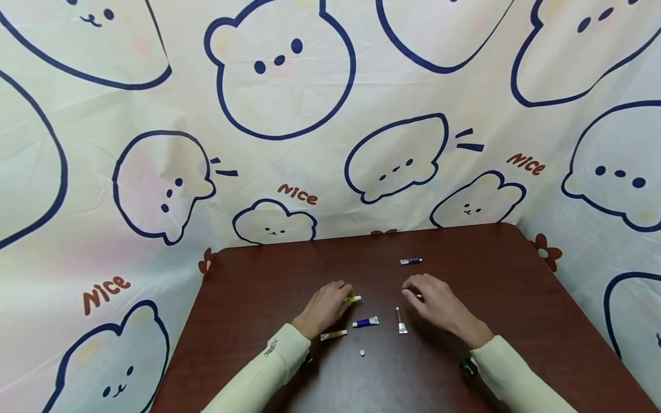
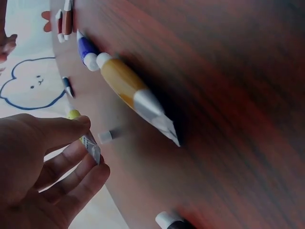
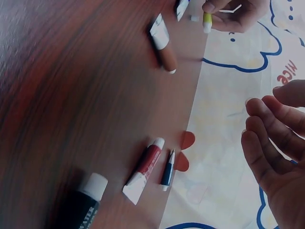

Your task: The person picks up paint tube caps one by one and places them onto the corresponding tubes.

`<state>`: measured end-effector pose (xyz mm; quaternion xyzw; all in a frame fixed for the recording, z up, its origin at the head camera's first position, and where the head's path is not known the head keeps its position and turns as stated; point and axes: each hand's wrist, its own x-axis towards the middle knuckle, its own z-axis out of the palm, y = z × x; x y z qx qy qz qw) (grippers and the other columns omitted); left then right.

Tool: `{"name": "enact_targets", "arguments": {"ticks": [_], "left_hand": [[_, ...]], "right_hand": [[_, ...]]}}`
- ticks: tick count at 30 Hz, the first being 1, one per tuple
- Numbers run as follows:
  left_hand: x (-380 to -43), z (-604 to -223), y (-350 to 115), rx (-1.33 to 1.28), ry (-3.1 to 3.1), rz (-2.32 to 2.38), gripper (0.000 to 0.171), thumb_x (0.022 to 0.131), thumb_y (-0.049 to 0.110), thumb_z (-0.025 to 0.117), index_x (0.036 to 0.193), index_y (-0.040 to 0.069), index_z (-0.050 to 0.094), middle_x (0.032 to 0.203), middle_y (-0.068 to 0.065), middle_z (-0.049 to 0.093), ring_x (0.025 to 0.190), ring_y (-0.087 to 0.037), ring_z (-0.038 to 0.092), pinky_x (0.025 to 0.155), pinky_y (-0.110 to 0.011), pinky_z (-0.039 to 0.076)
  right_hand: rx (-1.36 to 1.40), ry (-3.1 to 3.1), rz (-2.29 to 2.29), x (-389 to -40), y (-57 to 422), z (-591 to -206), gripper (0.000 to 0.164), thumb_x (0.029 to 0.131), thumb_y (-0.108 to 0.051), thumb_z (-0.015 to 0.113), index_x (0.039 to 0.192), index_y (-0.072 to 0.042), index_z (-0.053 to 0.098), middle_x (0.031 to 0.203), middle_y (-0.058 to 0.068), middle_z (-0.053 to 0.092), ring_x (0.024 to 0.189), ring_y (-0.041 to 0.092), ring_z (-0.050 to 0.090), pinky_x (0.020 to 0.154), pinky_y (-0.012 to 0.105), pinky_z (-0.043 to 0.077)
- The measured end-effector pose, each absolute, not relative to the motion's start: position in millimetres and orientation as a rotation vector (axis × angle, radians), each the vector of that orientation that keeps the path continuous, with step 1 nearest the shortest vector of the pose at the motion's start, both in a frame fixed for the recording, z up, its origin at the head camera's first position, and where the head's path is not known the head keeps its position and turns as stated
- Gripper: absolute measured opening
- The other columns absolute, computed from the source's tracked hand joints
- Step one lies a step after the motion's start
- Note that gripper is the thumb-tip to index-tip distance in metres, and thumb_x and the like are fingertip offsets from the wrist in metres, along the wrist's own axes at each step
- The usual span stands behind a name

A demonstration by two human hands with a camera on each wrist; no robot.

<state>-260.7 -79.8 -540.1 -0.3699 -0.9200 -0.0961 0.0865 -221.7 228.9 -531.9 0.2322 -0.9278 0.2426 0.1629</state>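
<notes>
My left hand (image 1: 324,308) pinches a small yellow paint tube (image 2: 75,114) between thumb and fingers; its white cap end points right in the head view. My right hand (image 1: 439,304) hovers over the table with fingers loosely bent and nothing between them, as the right wrist view shows. Below it lies a red paint tube (image 3: 147,164), mostly hidden in the head view. Between the hands lie a purple-blue tube (image 1: 365,322) and a brown tube (image 1: 401,321). Near the left wrist rests an ochre tube (image 1: 333,335).
A dark blue tube (image 1: 411,261) lies toward the back of the brown table (image 1: 289,264). One small white cap (image 1: 362,353) sits nearer the front. Close to the right wrist camera is a black tube (image 3: 78,210) with a white cap. Printed cloth (image 1: 330,172) hangs behind the table.
</notes>
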Motion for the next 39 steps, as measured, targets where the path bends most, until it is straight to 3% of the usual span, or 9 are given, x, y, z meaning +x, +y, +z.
{"name": "enact_targets", "arguments": {"ticks": [12, 20, 39], "left_hand": [[-264.4, -545.0, -78.3, -1.078, -2.768, -0.279, 0.013, 0.099, 0.017, 0.082, 0.106, 0.013, 0.071, 0.097, -0.001, 0.068, 0.087, -0.018, 0.068, 0.074, -0.032, 0.059], [-262.3, -542.8, -76.2, -1.077, -2.772, -0.262, 0.013, 0.101, 0.02, 0.081, 0.108, 0.014, 0.072, 0.1, -0.001, 0.071, 0.09, -0.017, 0.065, 0.076, -0.031, 0.059], [-258.3, -552.4, -73.0, -1.105, -2.763, -0.243, 0.015, 0.099, 0.019, 0.083, 0.107, 0.012, 0.072, 0.102, -0.003, 0.062, 0.083, -0.013, 0.062, 0.073, -0.026, 0.057]], "right_hand": [[0.617, -2.694, 0.708, -230.3, 236.2, -535.7, 0.009, 0.104, -0.018, 0.076, 0.106, -0.01, 0.076, 0.102, -0.001, 0.077, 0.089, 0.016, 0.069, 0.074, 0.034, 0.058], [0.599, -2.685, 0.692, -231.0, 238.4, -535.2, 0.006, 0.1, -0.013, 0.079, 0.106, -0.013, 0.077, 0.101, 0.0, 0.077, 0.087, 0.011, 0.066, 0.074, 0.035, 0.057], [0.583, -2.745, 0.714, -260.2, 257.2, -538.8, 0.006, 0.103, -0.014, 0.075, 0.108, -0.01, 0.076, 0.1, 0.002, 0.075, 0.082, 0.01, 0.058, 0.073, 0.035, 0.053]]}}
